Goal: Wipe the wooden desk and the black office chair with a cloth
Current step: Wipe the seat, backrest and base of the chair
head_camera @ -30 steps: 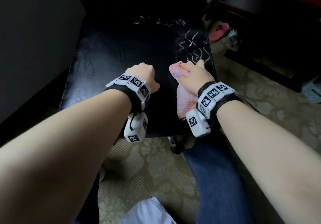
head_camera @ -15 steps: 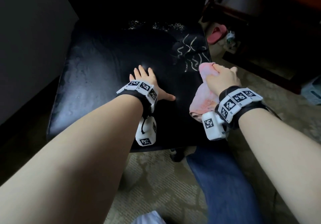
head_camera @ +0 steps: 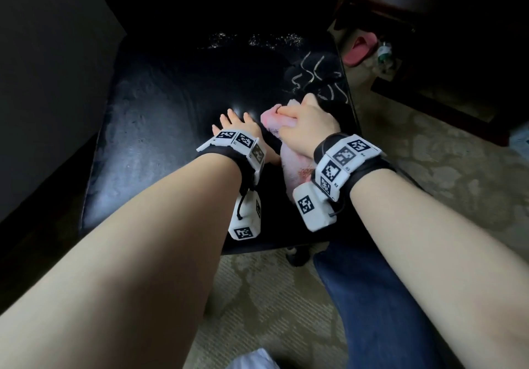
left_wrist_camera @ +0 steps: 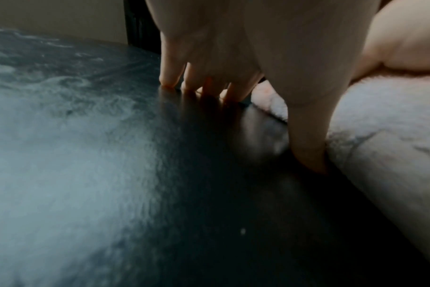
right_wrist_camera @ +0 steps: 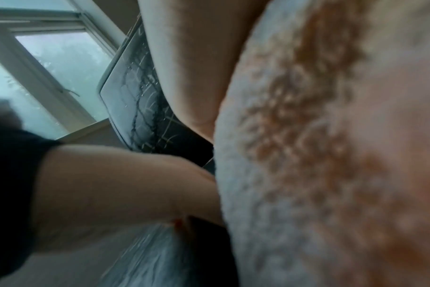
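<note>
The black chair seat [head_camera: 160, 128] fills the middle of the head view, glossy and dusty on its left half [left_wrist_camera: 74, 155]. My left hand [head_camera: 237, 123] lies flat on the seat, fingers [left_wrist_camera: 169, 77] straight and pressing down. Right beside it, my right hand [head_camera: 306, 128] grips a bunched pink cloth [head_camera: 294, 165] against the seat. The cloth [left_wrist_camera: 380, 136] touches my left thumb, and it fills the right wrist view [right_wrist_camera: 319, 155]. Pale squiggly marks [head_camera: 315, 79] show on the seat's far right corner, just beyond the right hand.
A grey wall or panel [head_camera: 43, 82] stands close on the left. Patterned carpet [head_camera: 443, 154] lies around the chair. A pink slipper [head_camera: 359, 48] and dark wooden furniture [head_camera: 429, 68] sit at the far right. My blue-trousered leg [head_camera: 372, 297] stands by the seat's front edge.
The right hand has dragged the cloth left from the seat's right edge until it sits against the left hand. The left hand stays flat on the seat.
</note>
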Available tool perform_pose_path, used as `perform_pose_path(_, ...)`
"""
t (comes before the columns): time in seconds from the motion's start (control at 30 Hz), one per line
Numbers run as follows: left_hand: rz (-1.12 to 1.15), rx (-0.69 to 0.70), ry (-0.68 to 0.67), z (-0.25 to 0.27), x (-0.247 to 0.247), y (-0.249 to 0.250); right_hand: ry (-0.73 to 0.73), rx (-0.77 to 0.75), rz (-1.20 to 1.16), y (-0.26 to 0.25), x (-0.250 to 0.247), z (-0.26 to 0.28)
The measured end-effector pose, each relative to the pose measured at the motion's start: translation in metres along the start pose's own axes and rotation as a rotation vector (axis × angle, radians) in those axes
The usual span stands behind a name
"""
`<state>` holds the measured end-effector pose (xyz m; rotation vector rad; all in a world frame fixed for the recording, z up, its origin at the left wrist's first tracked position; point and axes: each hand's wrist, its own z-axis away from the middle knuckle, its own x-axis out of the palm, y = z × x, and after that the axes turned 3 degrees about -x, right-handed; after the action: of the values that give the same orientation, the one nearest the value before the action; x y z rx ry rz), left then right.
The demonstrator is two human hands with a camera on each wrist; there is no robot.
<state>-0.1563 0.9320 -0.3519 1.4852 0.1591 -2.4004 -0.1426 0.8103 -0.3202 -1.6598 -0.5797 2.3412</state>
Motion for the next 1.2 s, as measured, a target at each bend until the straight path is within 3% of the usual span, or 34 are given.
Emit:
perform_pose_path(0.17, -0.033, -0.054, -0.041, 0.002, -0.006, 0.006, 0.064, 0.066, -0.005, 0.031, -0.011, -0.007)
perform_pose_path(0.33, -0.03, -0.04, -0.061, 0.002, -0.007, 0.004, 0.232, 0.31, -0.15, 0.075, -0.027, -0.013)
perform_pose_path(0.5, -0.051, -0.023, -0.066, -0.003, -0.005, 0.0, 0.283, 0.425, -0.226, 0.068, -0.035, -0.023)
perform_pose_path(0.6, -0.062, -0.021, -0.072, -0.001, -0.007, 0.002, 0.23, 0.356, -0.116, 0.051, -0.037, -0.028)
perform_pose_path(0.77, -0.061, -0.026, -0.07, 0.001, -0.012, 0.007, 0.048, 0.069, 0.088, 0.01, -0.024, -0.033)
perform_pose_path(0.9, -0.03, 0.005, -0.078, -0.008, -0.015, 0.005, -0.071, -0.124, 0.097, 0.001, -0.006, -0.03)
perform_pose_path(1.07, -0.073, 0.021, -0.087, -0.012, -0.016, 0.007, 0.045, -0.024, 0.066, 0.022, -0.028, -0.037)
perform_pose_path(1.2, -0.038, 0.058, -0.094, -0.017, -0.026, 0.008, 0.222, 0.208, -0.075, 0.046, -0.04, -0.051)
